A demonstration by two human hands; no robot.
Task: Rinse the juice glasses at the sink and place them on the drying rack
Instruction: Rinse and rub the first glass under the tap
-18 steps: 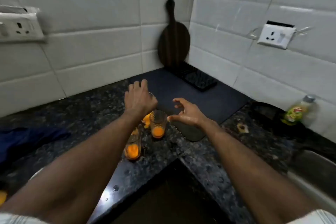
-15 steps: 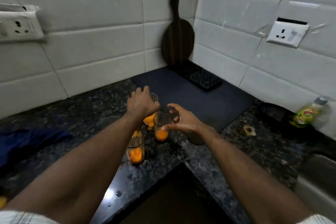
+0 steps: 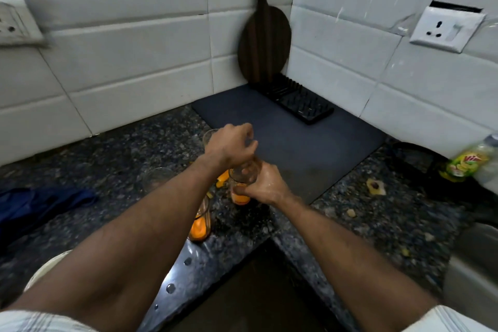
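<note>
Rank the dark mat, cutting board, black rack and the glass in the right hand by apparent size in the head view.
1. dark mat
2. cutting board
3. black rack
4. glass, smallest, though the right hand hides part of it

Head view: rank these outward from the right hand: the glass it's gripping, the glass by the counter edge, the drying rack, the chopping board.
1. Held glass: gripped by the right hand.
2. Glass by the counter edge: to its left, nearer the person.
3. Drying rack: far corner, on the dark mat.
4. Chopping board: farthest, propped up behind the rack.
</note>
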